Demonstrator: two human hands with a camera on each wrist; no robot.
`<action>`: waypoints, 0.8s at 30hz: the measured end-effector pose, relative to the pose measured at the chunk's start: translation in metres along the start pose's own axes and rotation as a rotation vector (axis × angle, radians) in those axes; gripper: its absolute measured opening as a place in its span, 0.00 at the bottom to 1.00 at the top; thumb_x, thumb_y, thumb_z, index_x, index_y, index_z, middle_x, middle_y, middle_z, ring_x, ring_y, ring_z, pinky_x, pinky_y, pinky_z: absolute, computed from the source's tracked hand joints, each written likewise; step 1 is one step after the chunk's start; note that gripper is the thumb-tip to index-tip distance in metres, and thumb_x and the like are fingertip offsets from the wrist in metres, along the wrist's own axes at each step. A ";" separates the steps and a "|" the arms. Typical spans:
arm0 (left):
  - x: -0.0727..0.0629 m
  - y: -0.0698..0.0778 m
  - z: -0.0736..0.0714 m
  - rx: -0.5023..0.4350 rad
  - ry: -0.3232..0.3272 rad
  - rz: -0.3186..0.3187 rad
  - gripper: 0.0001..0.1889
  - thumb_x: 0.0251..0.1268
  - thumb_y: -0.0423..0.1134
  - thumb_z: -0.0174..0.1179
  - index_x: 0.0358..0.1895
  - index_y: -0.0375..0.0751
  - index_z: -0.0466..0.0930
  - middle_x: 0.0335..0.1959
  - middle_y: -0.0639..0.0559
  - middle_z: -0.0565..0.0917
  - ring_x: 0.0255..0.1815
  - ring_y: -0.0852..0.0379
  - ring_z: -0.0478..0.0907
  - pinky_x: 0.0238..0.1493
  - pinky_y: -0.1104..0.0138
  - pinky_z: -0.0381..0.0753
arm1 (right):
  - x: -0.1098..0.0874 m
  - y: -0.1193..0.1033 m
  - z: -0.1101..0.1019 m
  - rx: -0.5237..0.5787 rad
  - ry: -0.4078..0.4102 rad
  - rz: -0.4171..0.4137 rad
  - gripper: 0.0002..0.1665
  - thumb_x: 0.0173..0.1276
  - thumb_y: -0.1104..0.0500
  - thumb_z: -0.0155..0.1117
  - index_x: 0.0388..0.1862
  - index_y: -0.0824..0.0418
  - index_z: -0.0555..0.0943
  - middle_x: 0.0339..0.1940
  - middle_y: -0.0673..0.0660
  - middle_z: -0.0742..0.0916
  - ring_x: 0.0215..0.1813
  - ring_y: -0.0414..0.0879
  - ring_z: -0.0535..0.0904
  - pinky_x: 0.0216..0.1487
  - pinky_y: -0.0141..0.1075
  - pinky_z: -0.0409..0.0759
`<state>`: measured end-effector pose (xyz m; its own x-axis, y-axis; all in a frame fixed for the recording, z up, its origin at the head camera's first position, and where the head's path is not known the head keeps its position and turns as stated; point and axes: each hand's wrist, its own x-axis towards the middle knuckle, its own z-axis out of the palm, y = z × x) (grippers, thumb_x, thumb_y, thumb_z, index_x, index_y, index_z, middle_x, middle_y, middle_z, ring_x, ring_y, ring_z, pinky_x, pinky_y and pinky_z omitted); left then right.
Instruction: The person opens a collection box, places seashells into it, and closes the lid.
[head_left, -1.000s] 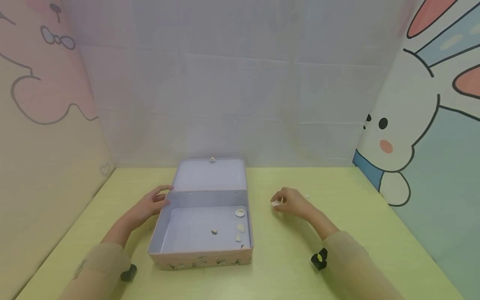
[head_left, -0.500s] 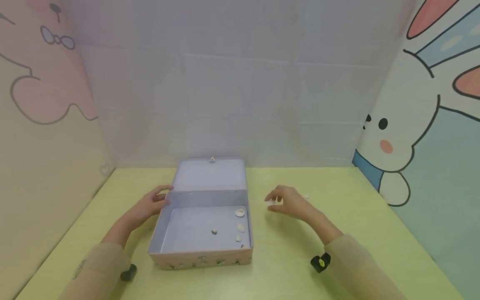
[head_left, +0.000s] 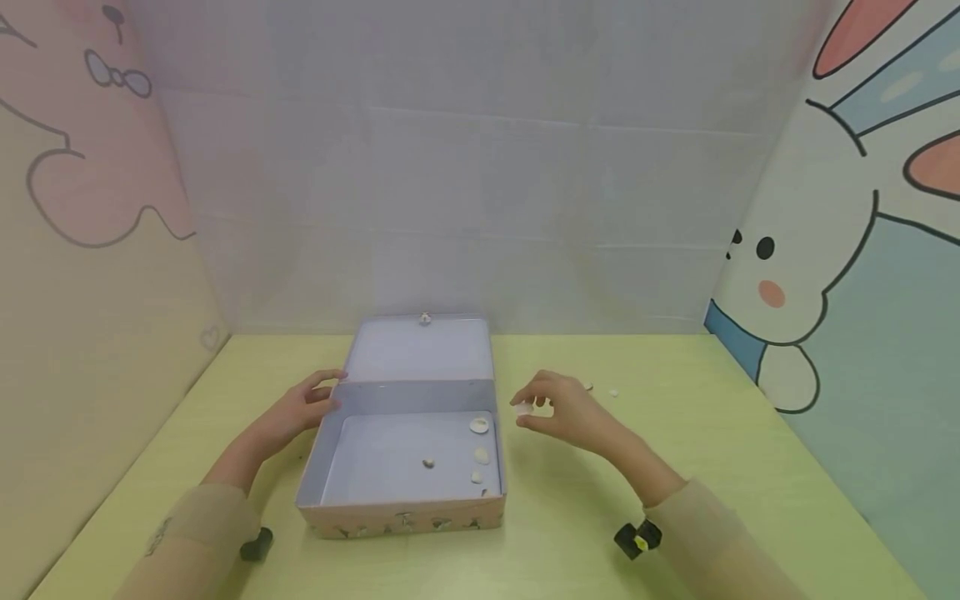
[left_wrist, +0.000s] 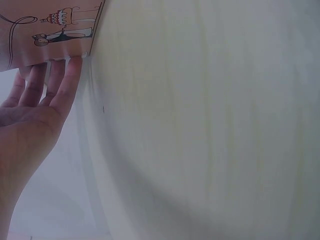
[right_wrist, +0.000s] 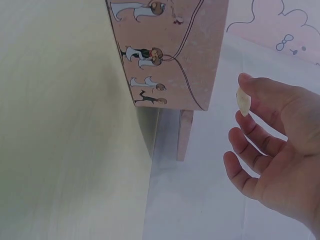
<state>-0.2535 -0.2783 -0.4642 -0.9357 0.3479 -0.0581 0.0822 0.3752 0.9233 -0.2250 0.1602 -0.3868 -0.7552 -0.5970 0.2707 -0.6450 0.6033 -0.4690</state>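
- My right grip, right of centre in the head view, is clamped on a white shell, pinched between thumb and fingertip; my other fingers give it no support.
- That shell is outside the box, just beside its right wall. Held at so few spots, it could twist or pop out if I squeeze too hard, and fall to the table.
- Coming across too low, I could catch my fingers on that wall's rim and jar the shell loose.
- Along the box's right side lie a large shell, an oval shell and a small shell; a careless release there might knock them out of place.
- My left grip, left of centre, has its fingers apart, touching the box's left side rather than wrapped round it. An uneven push could slide or turn the box.
- Behind my right grip sit a loose shell and a tiny white piece; a backward sweep of my hand could scatter both.
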 end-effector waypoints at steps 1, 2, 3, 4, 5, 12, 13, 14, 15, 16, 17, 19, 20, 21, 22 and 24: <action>0.000 0.000 0.000 0.000 0.000 0.000 0.30 0.71 0.45 0.52 0.71 0.44 0.52 0.69 0.29 0.60 0.66 0.34 0.64 0.61 0.44 0.68 | 0.000 -0.003 0.002 0.003 0.003 -0.003 0.12 0.59 0.56 0.70 0.42 0.56 0.84 0.36 0.48 0.83 0.39 0.46 0.77 0.40 0.35 0.77; 0.000 0.000 0.000 -0.001 0.000 0.000 0.30 0.70 0.45 0.52 0.71 0.44 0.52 0.69 0.29 0.60 0.66 0.34 0.64 0.61 0.44 0.68 | 0.001 -0.004 0.004 0.007 0.006 -0.010 0.12 0.59 0.56 0.70 0.42 0.56 0.84 0.36 0.48 0.82 0.39 0.45 0.77 0.40 0.36 0.78; 0.000 0.000 0.000 -0.004 -0.001 0.001 0.30 0.70 0.45 0.52 0.71 0.44 0.52 0.69 0.29 0.60 0.66 0.34 0.64 0.61 0.45 0.68 | 0.001 -0.006 0.006 0.009 0.011 -0.013 0.12 0.59 0.56 0.71 0.42 0.56 0.84 0.36 0.47 0.82 0.39 0.44 0.77 0.40 0.36 0.78; 0.000 -0.001 0.000 -0.011 -0.003 0.002 0.30 0.70 0.45 0.53 0.71 0.44 0.52 0.69 0.30 0.61 0.65 0.35 0.64 0.61 0.45 0.69 | 0.001 -0.007 0.009 0.010 0.016 -0.019 0.12 0.58 0.56 0.71 0.42 0.55 0.84 0.36 0.47 0.82 0.39 0.43 0.76 0.39 0.36 0.78; 0.001 -0.001 0.000 -0.017 -0.005 0.002 0.30 0.70 0.45 0.53 0.71 0.44 0.52 0.69 0.30 0.61 0.65 0.35 0.65 0.61 0.46 0.69 | 0.002 -0.008 0.011 0.014 0.021 -0.027 0.12 0.58 0.56 0.71 0.42 0.56 0.84 0.37 0.47 0.82 0.39 0.42 0.76 0.39 0.36 0.79; 0.002 -0.005 -0.001 -0.030 -0.010 0.010 0.30 0.70 0.45 0.53 0.71 0.45 0.52 0.68 0.31 0.63 0.63 0.39 0.68 0.60 0.49 0.71 | 0.006 -0.011 0.031 0.051 0.045 -0.092 0.14 0.57 0.57 0.72 0.42 0.58 0.84 0.39 0.48 0.84 0.40 0.43 0.77 0.41 0.39 0.80; 0.002 -0.005 -0.001 -0.030 -0.006 0.007 0.30 0.70 0.45 0.53 0.71 0.45 0.53 0.68 0.32 0.63 0.63 0.40 0.68 0.59 0.49 0.71 | 0.006 -0.012 0.033 0.054 0.045 -0.096 0.14 0.57 0.57 0.72 0.42 0.58 0.84 0.39 0.49 0.84 0.40 0.44 0.77 0.41 0.39 0.80; 0.002 -0.005 -0.001 -0.026 -0.005 0.008 0.30 0.70 0.45 0.53 0.71 0.45 0.53 0.68 0.32 0.63 0.63 0.40 0.68 0.59 0.50 0.71 | 0.007 -0.013 0.035 0.052 0.043 -0.099 0.14 0.57 0.57 0.72 0.42 0.58 0.84 0.39 0.49 0.84 0.41 0.45 0.78 0.41 0.39 0.79; 0.002 -0.004 -0.001 -0.025 -0.004 0.007 0.30 0.70 0.45 0.53 0.70 0.45 0.53 0.68 0.32 0.63 0.63 0.40 0.69 0.59 0.50 0.71 | 0.008 -0.014 0.037 0.045 0.041 -0.097 0.14 0.57 0.56 0.72 0.42 0.57 0.84 0.39 0.49 0.84 0.42 0.44 0.77 0.42 0.39 0.79; 0.002 -0.004 -0.001 -0.022 -0.006 0.008 0.30 0.70 0.45 0.53 0.71 0.45 0.53 0.68 0.32 0.63 0.63 0.40 0.69 0.59 0.49 0.71 | 0.008 -0.015 0.040 0.032 0.039 -0.097 0.14 0.57 0.56 0.72 0.42 0.57 0.85 0.39 0.49 0.84 0.42 0.44 0.77 0.43 0.38 0.78; 0.002 -0.004 0.000 -0.023 -0.005 0.007 0.30 0.70 0.45 0.53 0.70 0.45 0.53 0.68 0.32 0.63 0.63 0.40 0.69 0.59 0.49 0.71 | 0.009 -0.015 0.042 0.013 0.039 -0.095 0.14 0.57 0.56 0.72 0.42 0.56 0.85 0.39 0.48 0.84 0.43 0.44 0.76 0.43 0.37 0.78; 0.002 -0.003 0.000 -0.026 -0.007 0.007 0.30 0.70 0.45 0.53 0.71 0.45 0.53 0.68 0.31 0.63 0.63 0.39 0.69 0.59 0.49 0.71 | 0.012 -0.016 0.045 -0.026 0.043 -0.091 0.13 0.57 0.55 0.72 0.42 0.55 0.85 0.40 0.48 0.84 0.43 0.43 0.75 0.44 0.36 0.76; 0.002 -0.003 0.000 -0.027 -0.011 0.010 0.30 0.70 0.45 0.53 0.71 0.44 0.52 0.68 0.31 0.63 0.63 0.39 0.68 0.60 0.48 0.71 | 0.013 -0.016 0.047 -0.048 0.045 -0.089 0.13 0.57 0.55 0.72 0.42 0.55 0.85 0.40 0.47 0.84 0.43 0.42 0.74 0.44 0.35 0.75; 0.002 -0.002 0.000 -0.030 -0.011 0.010 0.30 0.70 0.45 0.53 0.71 0.44 0.52 0.68 0.31 0.63 0.63 0.38 0.68 0.60 0.48 0.70 | 0.015 -0.016 0.048 -0.068 0.048 -0.085 0.13 0.57 0.55 0.72 0.41 0.54 0.85 0.40 0.47 0.85 0.43 0.41 0.73 0.44 0.34 0.74; 0.002 -0.002 0.000 -0.030 -0.012 0.009 0.31 0.70 0.45 0.53 0.71 0.44 0.52 0.68 0.31 0.63 0.63 0.38 0.68 0.60 0.48 0.70 | 0.016 -0.017 0.050 -0.084 0.050 -0.083 0.13 0.56 0.55 0.72 0.41 0.54 0.85 0.40 0.47 0.85 0.43 0.41 0.72 0.44 0.34 0.74; 0.001 -0.002 0.000 -0.030 -0.012 0.007 0.31 0.70 0.45 0.53 0.71 0.44 0.52 0.68 0.31 0.62 0.64 0.38 0.67 0.60 0.47 0.70 | 0.020 -0.019 0.051 -0.097 0.051 -0.080 0.13 0.56 0.56 0.73 0.40 0.55 0.85 0.40 0.47 0.85 0.42 0.41 0.70 0.43 0.35 0.73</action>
<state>-0.2550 -0.2785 -0.4659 -0.9310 0.3607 -0.0563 0.0780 0.3472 0.9345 -0.2218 0.1097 -0.4155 -0.7040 -0.6192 0.3478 -0.7101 0.6047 -0.3608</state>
